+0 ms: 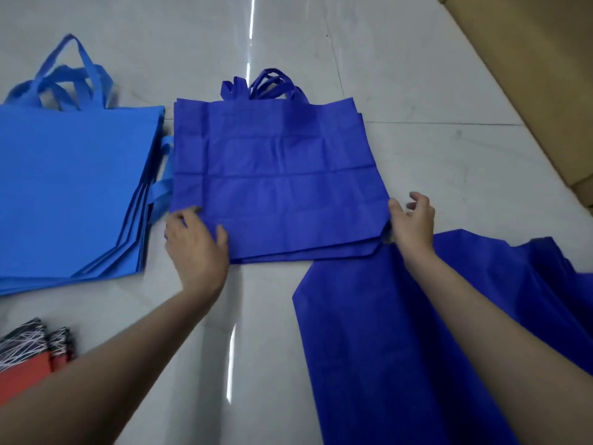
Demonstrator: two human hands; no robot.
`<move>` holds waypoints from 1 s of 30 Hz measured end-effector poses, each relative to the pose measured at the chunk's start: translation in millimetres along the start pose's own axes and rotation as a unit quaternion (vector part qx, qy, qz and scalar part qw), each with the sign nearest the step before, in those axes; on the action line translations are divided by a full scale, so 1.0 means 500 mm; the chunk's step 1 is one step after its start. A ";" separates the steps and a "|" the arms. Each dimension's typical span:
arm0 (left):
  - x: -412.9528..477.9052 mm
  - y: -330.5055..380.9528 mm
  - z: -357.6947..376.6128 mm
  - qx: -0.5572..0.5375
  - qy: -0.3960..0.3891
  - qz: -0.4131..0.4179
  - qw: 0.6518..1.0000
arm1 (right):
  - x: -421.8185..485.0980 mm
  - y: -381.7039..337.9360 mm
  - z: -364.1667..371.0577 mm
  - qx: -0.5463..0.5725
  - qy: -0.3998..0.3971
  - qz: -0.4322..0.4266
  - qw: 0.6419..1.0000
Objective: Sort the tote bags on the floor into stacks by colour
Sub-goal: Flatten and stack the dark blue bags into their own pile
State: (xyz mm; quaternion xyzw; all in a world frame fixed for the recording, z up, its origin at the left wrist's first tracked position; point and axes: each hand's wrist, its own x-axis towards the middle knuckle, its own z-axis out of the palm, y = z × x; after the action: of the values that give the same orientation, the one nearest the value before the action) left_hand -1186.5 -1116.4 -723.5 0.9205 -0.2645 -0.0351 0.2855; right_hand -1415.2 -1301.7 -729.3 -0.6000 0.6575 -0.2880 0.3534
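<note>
Left hand (195, 239) lay spread on the dark stack (276, 175); right hand (412, 220) hung loosely curled; squaring corners flush looked wise.

Bare glossy grey tile floor (417, 91) lies open beyond my royal-blue fabric tote stack (276, 175); a light-blue fabric tote stack (73, 187) seemingly touches its left edge.

Likely a stockroom or packing area: a bare, glossy tiled floor (417, 91) serves as workspace, flattened cardboard (529, 75) lies at two o'clock, and identical tote bags (276, 175) sit stacked in bulk (unused-looking, still creased).
</note>
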 end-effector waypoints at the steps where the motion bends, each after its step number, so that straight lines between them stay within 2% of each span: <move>1: -0.043 0.011 0.008 -0.036 -0.055 0.025 0.998 | -0.022 0.010 -0.020 0.019 0.022 -0.004 1.000; 3: -0.130 0.038 0.030 -0.108 -0.188 0.013 0.976 | -0.081 0.048 -0.054 -0.010 0.031 -0.024 0.999; 5: -0.193 0.071 0.050 -0.156 -0.259 -0.039 0.952 | -0.143 0.095 -0.074 -0.122 0.003 -0.046 0.992; 9: -0.246 0.102 0.074 -0.169 -0.300 -0.129 0.930 | -0.234 0.175 -0.098 -0.330 -0.098 -0.038 0.938; 13: -0.272 0.083 0.056 -0.134 -0.333 -0.059 0.932 | -0.291 0.187 -0.140 -0.387 -0.130 -0.033 0.912; 16: -0.294 0.070 0.016 -0.164 -0.325 0.034 0.931 | -0.296 0.155 -0.172 -0.412 -0.157 -0.070 0.895; 18: -0.296 0.067 -0.027 -0.198 -0.314 0.077 0.925 | -0.282 0.120 -0.195 -0.369 -0.160 -0.121 0.908; 20: -0.277 0.066 -0.060 -0.220 -0.306 0.121 0.919 | -0.255 0.077 -0.207 -0.329 -0.174 -0.208 0.905; 22: -0.255 0.071 -0.107 -0.222 -0.299 0.167 0.913 | -0.239 0.014 -0.217 -0.320 -0.207 -0.305 0.873; 26: -0.183 0.077 -0.173 -0.231 -0.253 0.197 0.919 | -0.227 -0.110 -0.185 -0.296 -0.273 -0.361 0.841; 28: -0.139 0.080 -0.202 -0.239 -0.205 0.199 0.928 | -0.224 -0.154 -0.163 -0.299 -0.252 -0.399 0.829; 30: -0.103 0.088 -0.233 -0.234 -0.172 0.218 0.932 | -0.218 -0.191 -0.141 -0.259 -0.225 -0.429 0.835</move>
State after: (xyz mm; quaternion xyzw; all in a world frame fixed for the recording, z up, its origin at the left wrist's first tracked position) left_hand -1226.1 -1061.8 -606.8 0.7270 -0.4886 -0.1909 0.4430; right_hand -1413.2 -1207.4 -598.5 -0.9399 0.2868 -0.0866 0.1639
